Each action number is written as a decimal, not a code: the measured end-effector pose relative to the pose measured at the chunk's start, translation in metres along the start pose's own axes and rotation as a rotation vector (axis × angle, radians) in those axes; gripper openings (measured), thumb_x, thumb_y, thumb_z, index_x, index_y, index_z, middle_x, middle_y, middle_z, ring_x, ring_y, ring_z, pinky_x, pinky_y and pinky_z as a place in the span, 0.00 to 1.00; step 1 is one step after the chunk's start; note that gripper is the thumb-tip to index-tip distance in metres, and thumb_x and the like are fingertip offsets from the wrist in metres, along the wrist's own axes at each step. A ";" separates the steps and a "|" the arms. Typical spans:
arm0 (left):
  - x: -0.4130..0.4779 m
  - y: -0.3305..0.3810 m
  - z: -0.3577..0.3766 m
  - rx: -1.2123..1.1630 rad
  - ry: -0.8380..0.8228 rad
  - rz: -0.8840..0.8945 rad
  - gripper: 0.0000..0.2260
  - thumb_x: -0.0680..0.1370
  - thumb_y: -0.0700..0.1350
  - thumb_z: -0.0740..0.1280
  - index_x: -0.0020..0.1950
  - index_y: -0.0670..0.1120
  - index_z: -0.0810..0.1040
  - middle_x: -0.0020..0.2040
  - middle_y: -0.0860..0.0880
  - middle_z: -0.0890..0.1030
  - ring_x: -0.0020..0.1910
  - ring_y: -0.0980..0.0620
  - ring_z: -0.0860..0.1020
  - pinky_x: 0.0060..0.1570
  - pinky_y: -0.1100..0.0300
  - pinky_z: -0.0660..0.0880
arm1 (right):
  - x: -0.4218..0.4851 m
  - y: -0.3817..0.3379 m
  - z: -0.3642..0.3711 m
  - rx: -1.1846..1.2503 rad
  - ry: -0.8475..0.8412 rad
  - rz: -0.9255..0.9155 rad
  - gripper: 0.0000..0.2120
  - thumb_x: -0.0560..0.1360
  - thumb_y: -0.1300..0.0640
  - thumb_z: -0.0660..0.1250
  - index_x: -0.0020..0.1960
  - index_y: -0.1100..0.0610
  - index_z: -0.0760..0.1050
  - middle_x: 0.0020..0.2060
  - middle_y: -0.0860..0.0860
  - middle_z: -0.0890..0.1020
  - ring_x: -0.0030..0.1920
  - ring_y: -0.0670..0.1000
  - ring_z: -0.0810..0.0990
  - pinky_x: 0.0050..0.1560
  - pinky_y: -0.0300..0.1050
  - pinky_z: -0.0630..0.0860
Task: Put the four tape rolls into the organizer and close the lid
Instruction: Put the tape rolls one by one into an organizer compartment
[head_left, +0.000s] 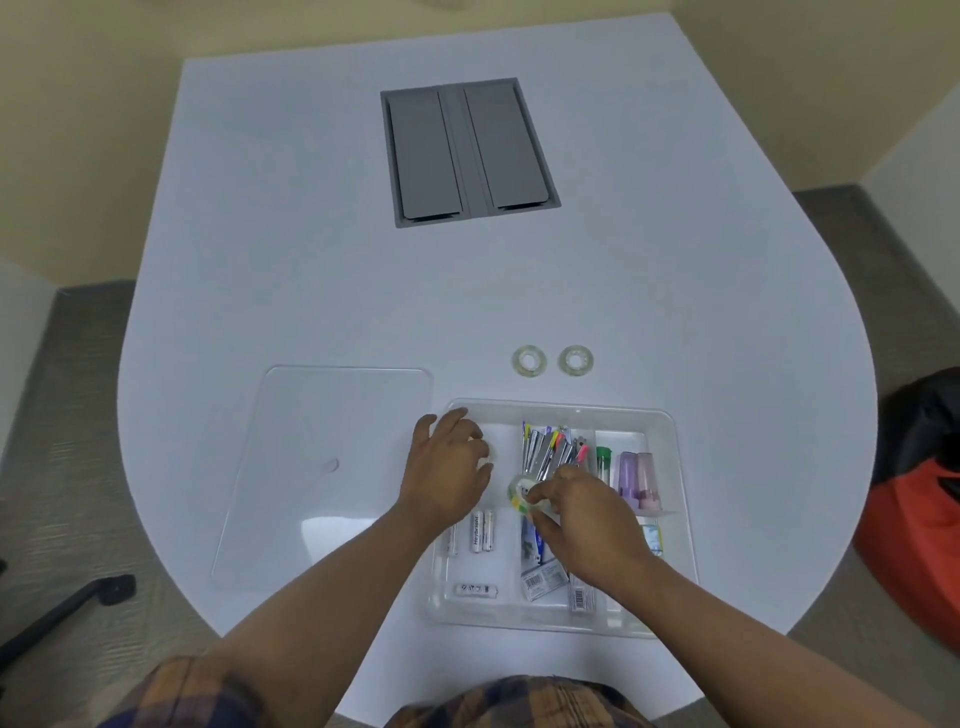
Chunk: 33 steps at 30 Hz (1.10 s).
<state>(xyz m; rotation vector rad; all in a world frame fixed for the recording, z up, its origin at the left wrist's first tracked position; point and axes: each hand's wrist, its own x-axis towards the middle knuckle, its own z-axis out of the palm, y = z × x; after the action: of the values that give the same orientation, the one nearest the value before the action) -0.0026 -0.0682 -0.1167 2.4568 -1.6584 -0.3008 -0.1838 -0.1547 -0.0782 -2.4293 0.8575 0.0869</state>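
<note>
A clear plastic organizer sits on the white table near me. Its clear lid lies flat to the left of it. Two clear tape rolls lie on the table just beyond the organizer. My right hand holds a third tape roll with a green and yellow core over the organizer's middle. My left hand reaches into the left compartment, its fingers curled over something clear that I cannot make out.
The organizer holds batteries, pens, purple and pink caps and packaged items. A grey cable hatch is set into the table's far middle. A red and black bag lies on the floor at right.
</note>
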 end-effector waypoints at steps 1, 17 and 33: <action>-0.006 -0.005 0.000 -0.034 0.080 0.004 0.09 0.75 0.50 0.67 0.52 0.50 0.82 0.57 0.51 0.81 0.70 0.48 0.69 0.67 0.50 0.55 | 0.001 -0.001 0.000 -0.011 0.000 -0.005 0.11 0.75 0.50 0.67 0.57 0.48 0.81 0.47 0.48 0.77 0.46 0.51 0.79 0.39 0.40 0.72; -0.070 -0.057 0.040 -0.130 -0.366 -0.325 0.40 0.79 0.60 0.56 0.76 0.45 0.33 0.77 0.47 0.31 0.77 0.45 0.34 0.74 0.44 0.39 | 0.050 -0.022 -0.001 -0.269 -0.124 -0.144 0.10 0.76 0.54 0.65 0.55 0.49 0.80 0.47 0.51 0.77 0.49 0.57 0.79 0.39 0.46 0.72; -0.069 -0.064 0.046 -0.127 -0.482 -0.312 0.41 0.79 0.64 0.51 0.69 0.44 0.23 0.70 0.51 0.22 0.70 0.50 0.24 0.72 0.46 0.32 | 0.079 -0.034 0.010 -0.465 -0.390 -0.123 0.10 0.73 0.61 0.66 0.52 0.55 0.81 0.51 0.54 0.82 0.49 0.57 0.82 0.48 0.51 0.80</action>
<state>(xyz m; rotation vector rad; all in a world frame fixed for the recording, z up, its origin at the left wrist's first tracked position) 0.0179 0.0191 -0.1711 2.6797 -1.3265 -1.0771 -0.0994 -0.1723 -0.0887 -2.7425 0.5508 0.7615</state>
